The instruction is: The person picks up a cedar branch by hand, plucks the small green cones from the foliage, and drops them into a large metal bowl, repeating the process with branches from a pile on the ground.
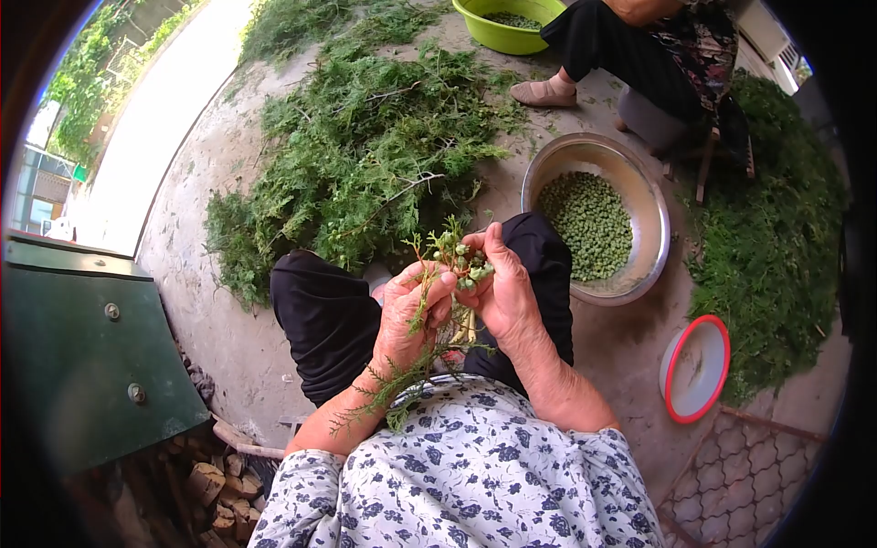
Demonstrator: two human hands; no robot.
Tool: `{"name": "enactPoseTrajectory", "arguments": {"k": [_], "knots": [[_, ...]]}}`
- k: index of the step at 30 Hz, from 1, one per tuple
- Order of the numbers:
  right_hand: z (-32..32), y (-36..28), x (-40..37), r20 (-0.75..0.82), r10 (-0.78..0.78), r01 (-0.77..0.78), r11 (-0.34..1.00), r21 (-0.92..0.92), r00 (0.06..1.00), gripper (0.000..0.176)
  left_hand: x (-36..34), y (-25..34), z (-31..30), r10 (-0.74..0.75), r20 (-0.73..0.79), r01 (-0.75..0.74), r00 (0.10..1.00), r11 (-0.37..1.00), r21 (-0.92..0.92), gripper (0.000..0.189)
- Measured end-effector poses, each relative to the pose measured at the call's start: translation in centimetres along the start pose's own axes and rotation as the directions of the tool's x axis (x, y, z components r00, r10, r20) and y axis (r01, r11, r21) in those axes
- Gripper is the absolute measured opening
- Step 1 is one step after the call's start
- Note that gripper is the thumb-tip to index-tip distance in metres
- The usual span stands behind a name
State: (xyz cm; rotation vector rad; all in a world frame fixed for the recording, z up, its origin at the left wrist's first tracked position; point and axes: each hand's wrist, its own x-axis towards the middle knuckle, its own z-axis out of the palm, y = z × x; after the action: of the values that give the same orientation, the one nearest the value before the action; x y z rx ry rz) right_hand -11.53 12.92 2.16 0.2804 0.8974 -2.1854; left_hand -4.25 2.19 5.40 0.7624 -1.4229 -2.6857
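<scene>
A green conifer sprig [402, 382] with pale green cones is held over my lap. My left hand [413, 306] is closed around its stem, and the leafy end hangs down along my forearm. My right hand [501, 288] curls about the small green cones [477, 271] at the tip, its thumb raised and its fingers bent under them. Just right of my knee stands a wide metal basin [660, 228] holding many green cones [586, 224].
A big heap of cut conifer branches [365, 155] lies ahead; another pile [767, 247] is at right. A red-rimmed white bowl [692, 370] tilts near a metal grate [740, 475]. Another person [630, 55] sits by a yellow-green basin [516, 35]. Firewood [224, 493] lies left.
</scene>
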Motion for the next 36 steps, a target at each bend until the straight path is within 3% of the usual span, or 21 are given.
{"name": "enactPoseTrajectory", "arguments": {"k": [3, 6, 10, 12, 13, 15, 17, 18, 20, 26, 31, 32, 36], "knots": [[0.4, 0.1, -0.3, 0.030, -0.049, 0.051, 0.996, -0.072, 0.998, 0.039, -0.2, 0.0, 0.3, -0.005, -0.038, 0.006, 0.999, 1.000, 0.027, 0.014], [0.8, 0.8, -0.2, -0.027, -0.253, 0.209, 0.848, -0.487, 0.967, 0.033, -0.1, -0.3, 0.2, 0.018, -0.046, -0.017, 0.999, 0.999, 0.037, 0.015], [1.1, 1.1, -0.1, 0.013, -0.241, 0.232, 0.917, -0.324, 0.970, 0.026, -0.2, 0.1, -0.3, -0.022, 0.037, 0.021, 0.999, 0.999, 0.028, 0.015], [1.6, 0.8, -0.2, -0.133, -0.079, 0.068, 0.994, -0.081, 0.988, 0.022, -0.1, 0.0, -0.5, -0.041, 0.064, 0.041, 0.997, 0.999, 0.004, 0.015], [1.3, 0.7, -0.2, -0.133, -0.079, 0.069, 0.994, -0.081, 0.988, 0.022, 0.0, -0.4, -0.6, -0.025, 0.087, 0.026, 0.996, 0.999, -0.021, 0.015], [0.4, 0.3, -0.2, -0.039, -0.059, 0.059, 0.998, 0.001, 0.998, 0.021, 0.0, -0.4, -0.6, -0.004, 0.109, 0.009, 0.994, 0.999, -0.046, 0.016], [0.3, 0.1, -0.2, -0.001, -0.024, 0.024, 1.000, 0.014, 1.000, 0.019, -0.3, 0.0, -0.3, -0.026, 0.036, 0.028, 0.999, 0.998, -0.057, 0.017], [0.1, 0.1, 0.0, 0.041, -0.021, 0.018, 0.998, 0.066, 0.999, 0.019, -0.2, 0.3, -0.7, -0.026, 0.072, 0.037, 0.997, 0.988, -0.151, 0.015], [-0.4, 0.4, 0.5, 0.109, -0.002, -0.019, 0.983, 0.185, 0.994, 0.019, -0.2, 0.4, -0.7, -0.018, 0.057, 0.027, 0.998, 0.986, -0.162, 0.015], [0.6, -0.3, -0.3, 0.011, 0.074, -0.074, 0.986, 0.152, 0.997, 0.024, -0.4, 0.6, -0.3, -0.026, 0.001, 0.026, 1.000, 0.996, -0.089, 0.016], [-0.5, 0.7, 0.3, 0.070, -0.014, 0.009, 0.997, 0.071, 0.997, 0.031, -0.3, 0.6, -0.5, 0.030, -0.033, -0.034, 0.999, 0.990, -0.137, 0.016], [-0.5, 0.7, 0.3, 0.087, -0.050, 0.044, 0.997, 0.065, 0.995, 0.031, -0.1, 0.5, -0.7, 0.045, -0.031, -0.047, 0.999, 0.996, -0.073, 0.017], [0.3, -0.2, -0.4, 0.093, 0.008, -0.004, 0.999, -0.043, 0.996, 0.030, 0.0, 0.4, -0.8, 0.018, -0.026, -0.020, 0.999, 0.999, -0.041, 0.016]]}}
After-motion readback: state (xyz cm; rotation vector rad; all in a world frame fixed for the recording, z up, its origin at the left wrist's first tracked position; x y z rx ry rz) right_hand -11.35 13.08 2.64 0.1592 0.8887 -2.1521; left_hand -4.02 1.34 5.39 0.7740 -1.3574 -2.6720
